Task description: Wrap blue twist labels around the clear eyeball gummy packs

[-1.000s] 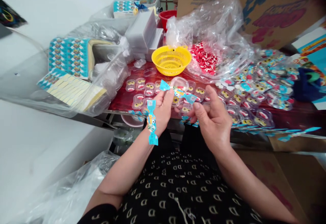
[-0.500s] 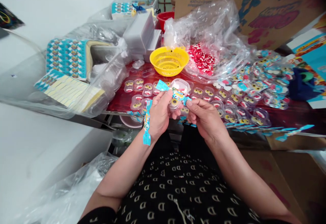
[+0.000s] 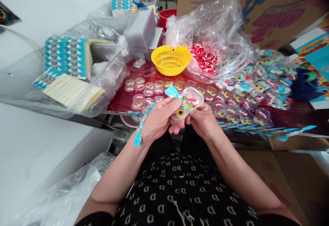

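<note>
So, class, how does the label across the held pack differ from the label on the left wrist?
The pack label crosses the clear pack; the wrist label lies along the left hand. The left thumb partly covers the pack label; no finger covers the wrist label. Both have blue ends and a colourful printed middle.

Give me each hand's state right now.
Left hand: closed, holding the clear pack.
Right hand: closed, gripping the same pack at its right side.

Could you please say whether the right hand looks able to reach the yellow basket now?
Probably, once free: the right hand holds the clear pack, but only low packs seem to lie before the yellow basket.
</note>
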A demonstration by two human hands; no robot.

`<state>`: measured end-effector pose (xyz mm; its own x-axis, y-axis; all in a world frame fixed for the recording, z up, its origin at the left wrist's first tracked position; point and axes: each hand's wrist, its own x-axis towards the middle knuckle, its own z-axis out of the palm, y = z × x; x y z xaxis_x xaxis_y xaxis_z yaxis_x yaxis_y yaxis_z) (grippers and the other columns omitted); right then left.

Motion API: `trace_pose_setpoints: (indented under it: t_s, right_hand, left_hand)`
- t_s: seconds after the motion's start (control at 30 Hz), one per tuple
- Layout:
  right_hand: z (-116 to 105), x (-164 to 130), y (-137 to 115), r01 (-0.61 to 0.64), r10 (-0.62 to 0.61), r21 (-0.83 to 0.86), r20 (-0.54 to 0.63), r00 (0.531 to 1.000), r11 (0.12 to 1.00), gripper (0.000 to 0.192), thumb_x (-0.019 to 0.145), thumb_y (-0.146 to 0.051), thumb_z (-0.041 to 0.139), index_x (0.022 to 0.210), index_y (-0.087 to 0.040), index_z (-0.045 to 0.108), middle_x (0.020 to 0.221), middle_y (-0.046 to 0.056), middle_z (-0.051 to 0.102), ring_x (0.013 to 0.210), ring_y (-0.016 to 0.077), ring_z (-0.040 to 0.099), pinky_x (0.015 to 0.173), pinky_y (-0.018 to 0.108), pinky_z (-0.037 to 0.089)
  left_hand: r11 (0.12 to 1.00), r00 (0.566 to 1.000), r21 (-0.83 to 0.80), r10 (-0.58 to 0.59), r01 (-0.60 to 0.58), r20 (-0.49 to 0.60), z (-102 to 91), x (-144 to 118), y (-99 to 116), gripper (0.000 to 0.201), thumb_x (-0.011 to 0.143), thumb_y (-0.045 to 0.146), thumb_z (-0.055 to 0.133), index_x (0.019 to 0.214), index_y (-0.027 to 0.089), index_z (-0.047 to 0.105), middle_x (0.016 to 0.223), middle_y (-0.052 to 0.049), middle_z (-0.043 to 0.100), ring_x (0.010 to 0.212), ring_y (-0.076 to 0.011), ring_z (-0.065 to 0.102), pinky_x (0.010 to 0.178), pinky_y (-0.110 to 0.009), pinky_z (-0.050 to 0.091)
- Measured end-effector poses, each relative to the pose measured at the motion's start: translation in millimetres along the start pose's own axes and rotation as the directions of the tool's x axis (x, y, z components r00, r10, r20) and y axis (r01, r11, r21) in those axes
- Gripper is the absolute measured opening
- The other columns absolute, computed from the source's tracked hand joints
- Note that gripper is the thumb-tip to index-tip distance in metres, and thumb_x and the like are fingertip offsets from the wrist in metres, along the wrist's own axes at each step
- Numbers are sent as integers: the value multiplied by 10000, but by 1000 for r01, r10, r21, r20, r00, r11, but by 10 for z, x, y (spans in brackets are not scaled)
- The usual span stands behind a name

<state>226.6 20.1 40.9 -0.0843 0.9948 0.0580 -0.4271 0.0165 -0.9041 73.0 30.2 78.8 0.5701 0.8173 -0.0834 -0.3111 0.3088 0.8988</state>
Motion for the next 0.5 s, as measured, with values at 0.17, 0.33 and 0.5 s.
trace_pose_setpoints:
  t_s: [0.17, 0.33, 0.5]
  right_hand:
    - [-113, -33, -49, 18, -14, -39, 88, 996, 999, 391, 613, -521, 933, 832, -256, 747, 749, -13, 686, 582, 122, 591, 507, 255, 489]
    - [-10, -38, 22, -7, 7, -13, 17, 1000, 1000, 357, 695, -529, 873, 735, -225, 691, 633, -21, 630, 523, 119, 552, 481, 259, 468]
    - [48, -124, -10, 23, -25, -34, -70, 997, 999, 191, 845, -422, 769, 855, -234, 738, 660, -26, 666, 601, 125, 623, 632, 278, 542]
  left_hand:
    - [996, 991, -13, -92, 94, 93, 28, -91, -13, 383, 881, 541, 688, 832, 174, 594, 549, 19, 667, 353, -80, 543, 320, -163, 340]
    - [1000, 998, 29, -9, 7, 57, 87, -51, -85, 396, 895, 549, 671, 829, 169, 586, 550, 26, 646, 375, -67, 526, 346, -164, 358]
    - [966, 948, 171, 227, -192, -222, 68, 46, -194, 382, 929, 555, 622, 854, 184, 575, 595, 35, 635, 443, -63, 539, 396, -166, 372]
